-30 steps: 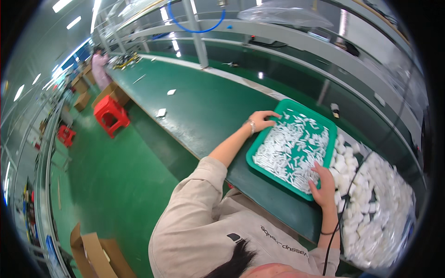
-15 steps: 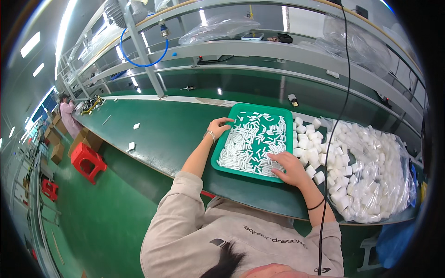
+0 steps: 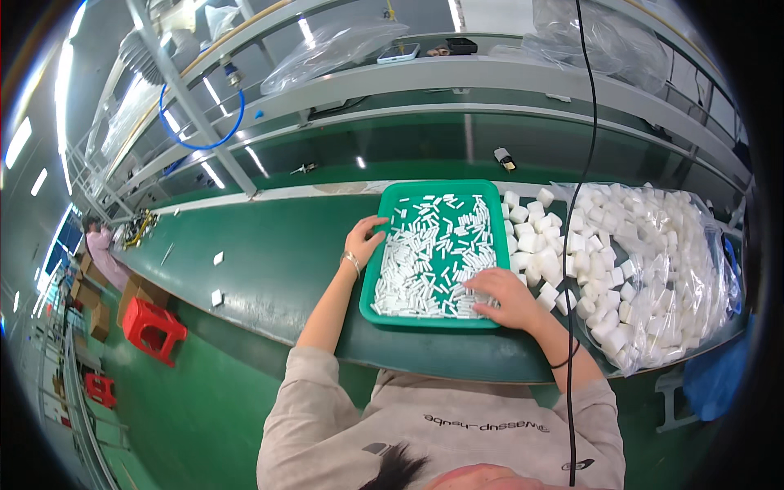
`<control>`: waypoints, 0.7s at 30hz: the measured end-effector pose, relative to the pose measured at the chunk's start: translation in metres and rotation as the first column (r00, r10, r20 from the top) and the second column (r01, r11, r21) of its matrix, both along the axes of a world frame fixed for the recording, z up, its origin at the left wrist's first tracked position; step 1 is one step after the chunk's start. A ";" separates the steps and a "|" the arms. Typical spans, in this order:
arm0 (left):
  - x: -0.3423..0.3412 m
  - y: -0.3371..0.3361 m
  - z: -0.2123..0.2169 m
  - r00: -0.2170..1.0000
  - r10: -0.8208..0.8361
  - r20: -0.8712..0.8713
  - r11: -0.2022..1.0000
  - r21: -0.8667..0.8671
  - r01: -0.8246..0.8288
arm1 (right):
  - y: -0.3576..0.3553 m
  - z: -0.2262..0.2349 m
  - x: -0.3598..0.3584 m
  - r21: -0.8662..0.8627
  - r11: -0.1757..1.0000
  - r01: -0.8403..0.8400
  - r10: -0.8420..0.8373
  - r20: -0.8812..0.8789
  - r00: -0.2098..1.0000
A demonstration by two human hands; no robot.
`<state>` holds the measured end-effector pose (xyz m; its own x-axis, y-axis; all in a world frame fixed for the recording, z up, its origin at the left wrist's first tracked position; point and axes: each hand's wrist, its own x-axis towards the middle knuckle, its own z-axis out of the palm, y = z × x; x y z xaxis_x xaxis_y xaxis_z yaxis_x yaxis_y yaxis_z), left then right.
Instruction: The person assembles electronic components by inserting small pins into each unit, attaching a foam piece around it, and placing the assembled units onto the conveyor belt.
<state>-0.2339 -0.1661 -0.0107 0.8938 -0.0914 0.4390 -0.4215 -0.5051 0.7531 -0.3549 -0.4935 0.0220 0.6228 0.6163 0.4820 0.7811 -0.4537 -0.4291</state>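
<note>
A green tray point(image 3: 433, 324) holds many short white sticks point(image 3: 412, 269), spread loosely across its floor and heaped thicker toward its left and near sides. My left hand point(image 3: 363, 242), with a bracelet at the wrist, grips the tray's left rim between thumb and fingers. Over the near right part of the tray lies my right hand point(image 3: 508, 298), a dark band on its wrist. Its thumb and fingers are apart, with the fingertips among the sticks; I see nothing held in them.
Right of the tray lie white foam-like blocks point(image 3: 531, 241), many more inside a clear plastic bag point(image 3: 686, 278). A black cable point(image 3: 590, 122) hangs in front. Two small white pieces sit on the green bench point(image 3: 269, 261). Red stools point(image 3: 153, 327) and a person point(image 3: 102, 253) are at left.
The whole view has shifted and turned a little. My left hand stays at the tray's left rim. The right hand's fingers have moved slightly over the sticks on the right side.
</note>
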 end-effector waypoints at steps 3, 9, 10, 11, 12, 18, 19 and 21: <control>-0.014 -0.005 0.009 1.000 0.023 0.007 0.993 0.116 -0.024 | -0.003 -0.007 -0.001 0.004 1.000 -0.005 0.005 -0.014 1.000; 0.018 0.014 0.054 0.909 0.002 0.416 0.692 0.656 -0.301 | 0.012 0.004 -0.005 0.030 0.982 0.189 -0.185 -0.112 0.976; 0.040 0.027 0.054 0.907 0.032 0.420 0.647 0.683 -0.339 | 0.012 0.002 -0.005 0.016 0.977 0.210 -0.208 -0.108 0.972; 0.066 0.045 0.052 0.902 0.056 0.427 0.599 0.709 -0.373 | 0.013 0.004 -0.003 0.012 0.979 0.205 -0.202 -0.122 0.972; 0.094 0.065 0.049 0.901 0.072 0.428 0.590 0.710 -0.384 | 0.014 0.009 -0.002 -0.049 0.980 0.193 -0.198 -0.121 0.973; 0.242 0.162 0.018 0.670 0.666 0.328 0.300 0.705 -0.642 | 0.021 0.015 0.007 -0.166 0.964 0.208 -0.237 -0.181 0.954; 0.257 0.179 0.009 0.575 0.749 0.329 0.226 0.688 -0.690 | 0.020 0.013 0.011 -0.169 0.962 0.213 -0.245 -0.197 0.949; 0.281 0.172 -0.003 0.545 0.781 0.304 0.210 0.694 -0.689 | 0.016 0.007 0.011 -0.115 0.972 0.206 -0.227 -0.222 0.948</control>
